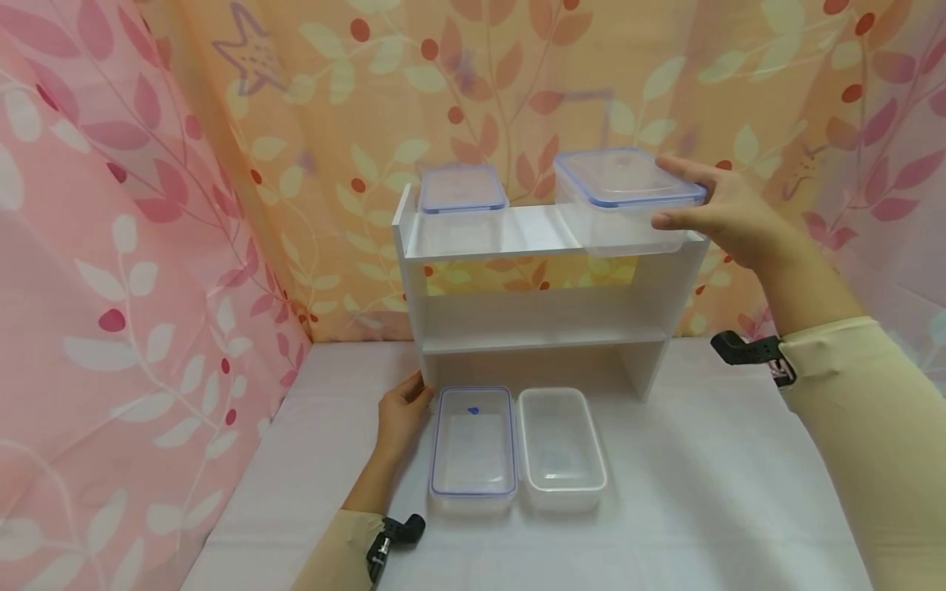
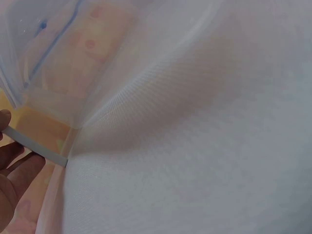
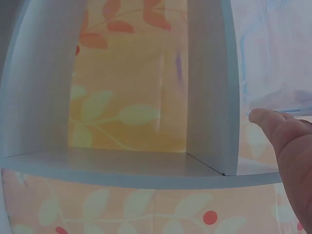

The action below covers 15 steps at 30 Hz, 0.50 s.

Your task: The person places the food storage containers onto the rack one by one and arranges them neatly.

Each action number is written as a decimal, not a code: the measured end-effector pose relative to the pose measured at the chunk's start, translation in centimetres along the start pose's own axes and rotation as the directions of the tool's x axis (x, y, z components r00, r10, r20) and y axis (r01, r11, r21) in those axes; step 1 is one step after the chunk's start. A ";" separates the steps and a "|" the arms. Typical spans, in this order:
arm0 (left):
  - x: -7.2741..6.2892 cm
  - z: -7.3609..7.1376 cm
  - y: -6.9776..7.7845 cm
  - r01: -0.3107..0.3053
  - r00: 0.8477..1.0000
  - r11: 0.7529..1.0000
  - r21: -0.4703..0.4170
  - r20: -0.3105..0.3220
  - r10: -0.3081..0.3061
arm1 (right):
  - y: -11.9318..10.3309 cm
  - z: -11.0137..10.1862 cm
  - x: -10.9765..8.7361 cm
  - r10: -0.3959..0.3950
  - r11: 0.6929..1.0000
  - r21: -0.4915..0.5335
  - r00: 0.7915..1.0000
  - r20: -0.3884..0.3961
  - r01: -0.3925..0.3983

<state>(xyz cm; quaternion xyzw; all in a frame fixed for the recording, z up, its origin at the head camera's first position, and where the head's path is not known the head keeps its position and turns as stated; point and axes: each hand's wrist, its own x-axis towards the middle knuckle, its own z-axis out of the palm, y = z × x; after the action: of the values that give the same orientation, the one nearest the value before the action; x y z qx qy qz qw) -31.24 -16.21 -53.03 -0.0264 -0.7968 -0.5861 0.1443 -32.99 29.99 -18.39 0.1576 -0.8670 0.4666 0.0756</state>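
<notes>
My right hand [image 1: 732,209] holds a clear food container [image 1: 628,226] with a blue-rimmed lid by its right end, thumb at the front and fingers over the lid. That container is at the right end of the top of a white shelf [image 1: 547,320]; whether its base touches the board is unclear. Down at the lower left, my left hand [image 1: 402,414] grips the edge of the shelf's side panel [image 2: 36,146], thumb on one face and fingers on the other. In the right wrist view the right thumb [image 3: 280,126] shows against the container, partly cut off.
A second lidded container [image 1: 463,222] stands on the top left of the shelf. On the white tabletop [image 1: 709,492], before the shelf, a blue-rimmed container [image 1: 473,451] and a white-rimmed one [image 1: 562,443] stand side by side. Patterned curtains [image 1: 332,123] hang behind and beside.
</notes>
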 end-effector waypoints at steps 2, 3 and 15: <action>0.0 0.0 -0.1 0.002 1.000 1.000 -0.001 -0.002 -0.002 | 0.1 0.1 0.2 0.002 1.000 0.009 1.000 0.002 -0.002; 0.0 0.0 -0.1 0.003 1.000 1.000 -0.002 -0.003 -0.003 | 0.1 0.1 0.3 0.005 1.000 0.006 1.000 0.000 -0.005; 0.0 0.1 -0.1 -0.006 1.000 1.000 0.008 -0.018 0.006 | 0.2 0.8 1.2 0.011 0.999 0.045 1.000 0.017 -0.012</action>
<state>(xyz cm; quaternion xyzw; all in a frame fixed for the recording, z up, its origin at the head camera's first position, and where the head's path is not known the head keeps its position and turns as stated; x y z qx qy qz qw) -31.27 -16.18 -53.15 -0.0229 -0.7977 -0.5828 0.1535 -34.19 29.21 -18.67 0.1581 -0.8577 0.4853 0.0619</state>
